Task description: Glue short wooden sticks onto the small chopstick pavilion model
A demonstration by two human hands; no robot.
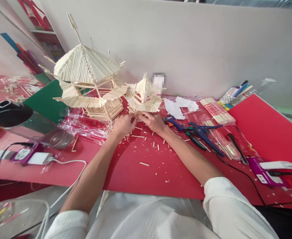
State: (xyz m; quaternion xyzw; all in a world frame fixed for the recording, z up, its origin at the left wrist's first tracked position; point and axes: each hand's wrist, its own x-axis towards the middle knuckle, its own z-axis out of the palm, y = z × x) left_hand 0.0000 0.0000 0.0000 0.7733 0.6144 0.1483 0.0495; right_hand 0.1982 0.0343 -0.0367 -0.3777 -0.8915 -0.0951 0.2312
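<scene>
A small roof-shaped model of wooden sticks (144,95) lies on the red table (146,169) by the wall. My left hand (124,124) and my right hand (152,120) meet just in front of its near edge. Both are closed in a pinch around tiny stick pieces at the model's base. Left of it stands a larger stick pavilion (87,83) with a tiered roof and a spire. Short stick offcuts (144,164) are scattered on the table around my hands.
A blue glue gun (172,121) and blue-handled cutters (202,132) lie right of my hands, beside packs of sticks (214,111) and crumpled tissue (180,106). A purple power strip (263,171) is near the right edge. A black lamp head (8,113), plastic wrap and chargers are left.
</scene>
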